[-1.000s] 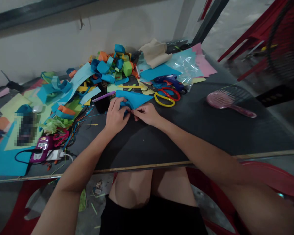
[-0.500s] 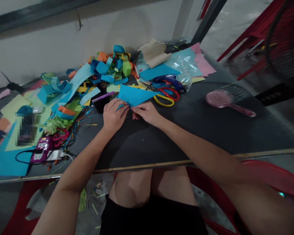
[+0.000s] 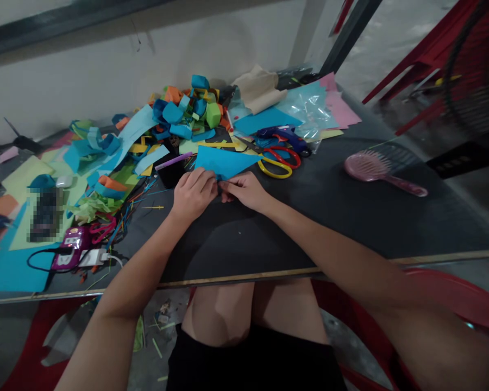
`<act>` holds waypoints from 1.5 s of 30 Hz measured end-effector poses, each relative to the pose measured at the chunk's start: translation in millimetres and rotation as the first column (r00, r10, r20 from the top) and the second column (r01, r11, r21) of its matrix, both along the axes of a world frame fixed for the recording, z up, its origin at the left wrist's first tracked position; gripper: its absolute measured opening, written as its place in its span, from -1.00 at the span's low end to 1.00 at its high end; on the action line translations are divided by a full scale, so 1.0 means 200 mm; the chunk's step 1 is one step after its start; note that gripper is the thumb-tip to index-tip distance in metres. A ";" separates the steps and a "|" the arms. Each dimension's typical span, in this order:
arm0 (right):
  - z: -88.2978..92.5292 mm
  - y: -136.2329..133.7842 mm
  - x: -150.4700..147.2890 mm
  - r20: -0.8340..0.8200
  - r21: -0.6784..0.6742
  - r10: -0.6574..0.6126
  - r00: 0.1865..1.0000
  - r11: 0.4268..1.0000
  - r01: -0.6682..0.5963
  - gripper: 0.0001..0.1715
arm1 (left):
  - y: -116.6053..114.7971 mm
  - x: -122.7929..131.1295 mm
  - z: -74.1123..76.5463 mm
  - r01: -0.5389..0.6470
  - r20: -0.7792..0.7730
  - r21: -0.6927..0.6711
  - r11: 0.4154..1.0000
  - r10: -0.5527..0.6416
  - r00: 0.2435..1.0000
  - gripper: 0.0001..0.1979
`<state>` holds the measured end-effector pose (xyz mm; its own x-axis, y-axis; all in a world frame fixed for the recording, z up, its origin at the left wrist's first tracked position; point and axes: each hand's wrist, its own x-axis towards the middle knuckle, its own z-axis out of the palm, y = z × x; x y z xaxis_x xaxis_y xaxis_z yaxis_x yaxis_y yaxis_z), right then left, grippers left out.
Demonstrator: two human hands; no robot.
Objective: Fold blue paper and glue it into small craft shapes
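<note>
A piece of bright blue paper (image 3: 227, 161), pointed toward the right, is held at its lower edge between both hands above the dark table (image 3: 293, 222). My left hand (image 3: 196, 191) is closed with its fingers curled at the paper's lower left. From the right, my right hand (image 3: 244, 191) pinches the same lower edge; what lies under the fingertips is hidden. Just beyond the paper lie scissors (image 3: 277, 167) with red and yellow handles. A purple stick (image 3: 174, 161) rests on a black box (image 3: 174, 174) beside my left hand.
Folded coloured paper pieces (image 3: 181, 111) are heaped at the back. Paper sheets, a blurred dark object (image 3: 44, 214) and a purple power strip (image 3: 71, 248) lie at the left. A pink hairbrush (image 3: 370, 167) lies at the right, near a black fan (image 3: 475, 76).
My left hand has turned and its fingers have closed further toward the right hand. The paper's upper left corner has dipped slightly. The view has shifted a little.
</note>
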<state>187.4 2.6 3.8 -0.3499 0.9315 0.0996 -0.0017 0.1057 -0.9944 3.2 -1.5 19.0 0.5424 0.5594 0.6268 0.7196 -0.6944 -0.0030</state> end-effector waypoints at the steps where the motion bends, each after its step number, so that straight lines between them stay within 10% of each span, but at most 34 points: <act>1: 0.00 0.00 0.00 -0.010 -0.003 0.003 1.000 1.000 -0.003 -0.37 | 0.00 0.00 0.00 0.002 0.007 -0.015 1.000 -0.002 1.000 -0.84; 11: 0.02 -0.01 -0.01 0.003 -0.013 0.049 0.999 0.999 -0.049 -0.38 | 0.00 0.01 0.01 -0.048 -0.023 0.059 0.997 0.050 0.999 -0.85; 21: 0.01 0.04 0.05 -0.061 -0.039 -0.110 0.992 0.993 0.108 -0.39 | 0.04 -0.03 0.01 -0.040 0.287 0.043 0.998 0.026 0.958 -0.89; 30: 0.01 0.05 0.04 -0.099 -0.026 -0.088 0.991 0.996 0.086 -0.41 | 0.12 -0.10 -0.02 -0.250 0.496 -0.134 0.959 0.284 0.821 -0.79; 38: 0.03 0.04 0.04 -0.102 -0.012 -0.123 0.987 0.992 0.122 -0.41 | 0.08 -0.08 -0.02 -0.070 0.460 -0.247 0.966 0.181 0.869 -0.75; 45: 0.03 0.05 0.05 -0.067 0.034 -0.169 0.983 0.985 0.172 -0.39 | 0.11 -0.06 -0.07 0.229 0.608 -0.475 0.850 0.129 0.783 -0.36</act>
<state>196.8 11.6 10.0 -0.1782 0.9718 0.1543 -0.0435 0.1489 -0.9879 -9.0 20.0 4.1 0.1908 0.8657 0.4629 0.4061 -0.4989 0.7656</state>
